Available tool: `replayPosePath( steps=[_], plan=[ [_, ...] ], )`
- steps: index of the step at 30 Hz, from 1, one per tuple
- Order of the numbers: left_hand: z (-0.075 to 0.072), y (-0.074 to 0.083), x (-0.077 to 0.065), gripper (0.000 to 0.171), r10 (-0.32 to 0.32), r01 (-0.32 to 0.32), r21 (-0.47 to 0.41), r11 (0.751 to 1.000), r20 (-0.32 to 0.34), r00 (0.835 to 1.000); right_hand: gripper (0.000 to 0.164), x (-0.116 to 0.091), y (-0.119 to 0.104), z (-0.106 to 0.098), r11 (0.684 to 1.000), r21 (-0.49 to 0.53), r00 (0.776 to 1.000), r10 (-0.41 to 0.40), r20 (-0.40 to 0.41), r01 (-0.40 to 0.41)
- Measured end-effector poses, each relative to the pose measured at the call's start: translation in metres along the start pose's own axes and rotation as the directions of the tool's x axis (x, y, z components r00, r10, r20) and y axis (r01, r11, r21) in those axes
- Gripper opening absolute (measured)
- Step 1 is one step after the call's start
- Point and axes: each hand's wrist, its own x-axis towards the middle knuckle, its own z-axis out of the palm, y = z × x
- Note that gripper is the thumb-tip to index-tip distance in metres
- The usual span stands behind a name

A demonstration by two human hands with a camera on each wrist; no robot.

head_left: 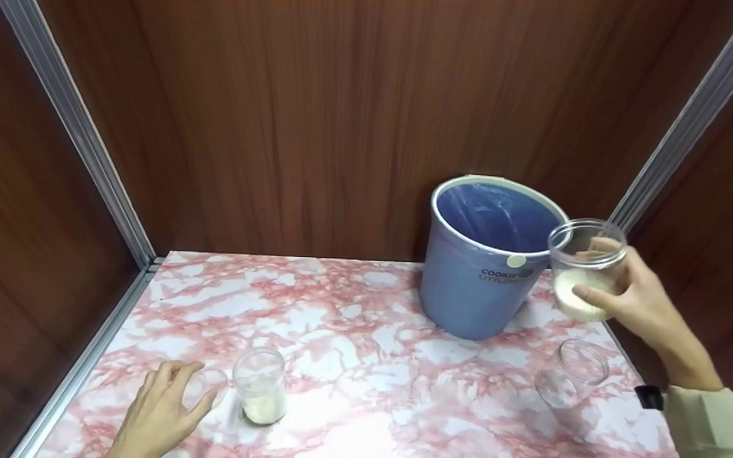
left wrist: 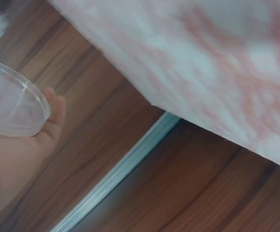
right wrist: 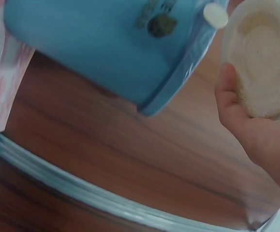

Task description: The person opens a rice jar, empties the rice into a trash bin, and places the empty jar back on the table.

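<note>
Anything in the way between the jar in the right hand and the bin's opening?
Nothing separate that I can see. The right hand holds the jar off the table, beside the bin; only the bin's own rim borders the opening.

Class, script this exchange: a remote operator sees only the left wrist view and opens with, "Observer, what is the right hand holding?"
Observer: The right hand grips a clear plastic jar, partly filled with pale contents.
Operator: I can't see that from here. What is next to the jar?
Observer: In the head view, a blue trash bin stands just left of it.
Operator: Any lettering on the bin?
Observer: Yes, "COOKIE" on its front; the line beneath is partly unreadable.
</note>
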Motion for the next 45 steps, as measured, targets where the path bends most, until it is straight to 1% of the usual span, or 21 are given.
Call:
replayPosePath(
  steps=[2,4,6,9,11,12,14,16,18,21,24,25,27,31,33,36,37,41,43,45],
  plan=[
    [0.002,-0.009,-0.002,0.046,-0.052,0.051,0.019,0.999,0.068,0.996,0.070,0.001,0.003,-0.006,0.999,-0.021,0.999,0.035,-0.031,-0.036],
    [0.004,-0.018,-0.004,0.047,-0.095,0.091,0.036,0.995,0.119,0.988,0.070,0.002,0.004,-0.011,0.996,-0.051,0.996,0.067,-0.064,-0.070],
    [0.006,-0.027,-0.006,0.049,-0.123,0.116,0.055,0.992,0.153,0.981,0.071,0.003,0.001,-0.016,0.992,-0.081,0.992,0.088,-0.094,-0.096],
    [0.008,-0.042,-0.010,0.054,-0.171,0.156,0.084,0.984,0.210,0.963,0.073,0.007,0.000,-0.020,0.988,-0.112,0.988,0.095,-0.125,-0.110],
    [0.010,-0.050,-0.013,0.056,-0.204,0.183,0.107,0.977,0.249,0.947,0.076,0.010,0.000,-0.022,0.981,-0.151,0.985,0.103,-0.139,-0.124],
    [0.011,-0.054,-0.014,0.057,-0.222,0.197,0.117,0.973,0.274,0.936,0.078,0.011,0.000,-0.023,0.975,-0.177,0.984,0.105,-0.147,-0.131],
    [0.012,-0.061,-0.016,0.058,-0.250,0.218,0.136,0.966,0.304,0.919,0.082,0.015,0.002,-0.024,0.960,-0.239,0.982,0.106,-0.159,-0.143],
    [0.013,-0.068,-0.017,0.060,-0.275,0.236,0.152,0.960,0.337,0.901,0.089,0.020,0.002,-0.025,0.938,-0.311,0.981,0.101,-0.165,-0.149],
    [0.013,-0.074,-0.018,0.062,-0.296,0.252,0.161,0.954,0.371,0.880,0.093,0.026,0.001,-0.026,0.923,-0.364,0.985,0.072,-0.158,-0.126],
    [0.014,-0.082,-0.019,0.068,-0.329,0.284,0.169,0.944,0.423,0.844,0.092,0.037,0.002,-0.027,0.907,-0.415,0.991,0.011,-0.133,-0.066],
    [0.017,-0.088,-0.020,0.071,-0.359,0.309,0.183,0.933,0.461,0.811,0.088,0.048,0.003,-0.027,0.876,-0.481,0.994,-0.025,-0.103,-0.028],
    [0.018,-0.089,-0.020,0.072,-0.364,0.311,0.188,0.931,0.470,0.804,0.088,0.051,0.003,-0.026,0.865,-0.502,0.995,-0.023,-0.095,-0.027],
    [0.021,-0.090,-0.021,0.071,-0.365,0.309,0.193,0.931,0.473,0.802,0.090,0.056,0.005,-0.025,0.838,-0.544,0.997,-0.007,-0.076,-0.036],
    [0.025,-0.091,-0.021,0.069,-0.351,0.297,0.189,0.936,0.465,0.812,0.098,0.060,0.007,-0.023,0.794,-0.607,0.999,0.023,-0.036,-0.040],
    [0.026,-0.092,-0.022,0.070,-0.353,0.295,0.195,0.935,0.471,0.808,0.099,0.062,0.008,-0.022,0.766,-0.642,1.000,0.018,-0.017,-0.024],
    [0.026,-0.092,-0.023,0.074,-0.361,0.298,0.204,0.933,0.492,0.792,0.099,0.066,0.008,-0.021,0.720,-0.694,1.000,-0.002,0.008,0.007],
    [0.027,-0.092,-0.023,0.074,-0.362,0.297,0.207,0.932,0.495,0.789,0.099,0.067,0.009,-0.020,0.705,-0.709,1.000,-0.007,0.017,0.017],
    [0.030,-0.092,-0.025,0.076,-0.364,0.297,0.212,0.931,0.482,0.797,0.097,0.072,0.009,-0.017,0.661,-0.749,0.998,-0.018,0.055,0.053],
    [0.032,-0.092,-0.026,0.076,-0.365,0.293,0.222,0.930,0.465,0.807,0.096,0.073,0.009,-0.017,0.644,-0.762,0.998,-0.018,0.068,0.064],
    [0.033,-0.092,-0.027,0.076,-0.370,0.295,0.229,0.928,0.450,0.813,0.096,0.074,0.009,-0.016,0.631,-0.773,0.997,-0.011,0.079,0.068]
  ],
)
